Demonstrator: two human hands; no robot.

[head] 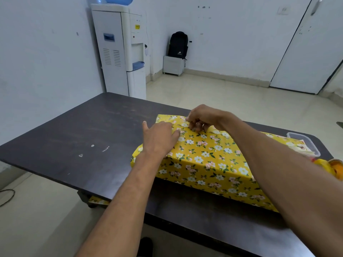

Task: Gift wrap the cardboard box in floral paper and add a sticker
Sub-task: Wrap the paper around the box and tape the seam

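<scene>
A box wrapped in yellow floral paper (204, 160) lies on the dark table (74, 138), right of centre. A seam in the paper runs across the box's top near its far edge. My left hand (159, 138) lies flat on the top at the left end, fingers straight, pressing the paper down beside the seam. My right hand (201, 118) hovers over the seam at the far edge with its fingers curled down onto the paper. What its fingertips pinch is hidden. No sticker is visible on the box.
A clear plastic container (304, 145) with paper pieces sits at the table's right end, with a yellow roll-like object (332, 166) beside it. Behind the table stand a water dispenser (120, 52) and a black backpack (178, 44) on a white box.
</scene>
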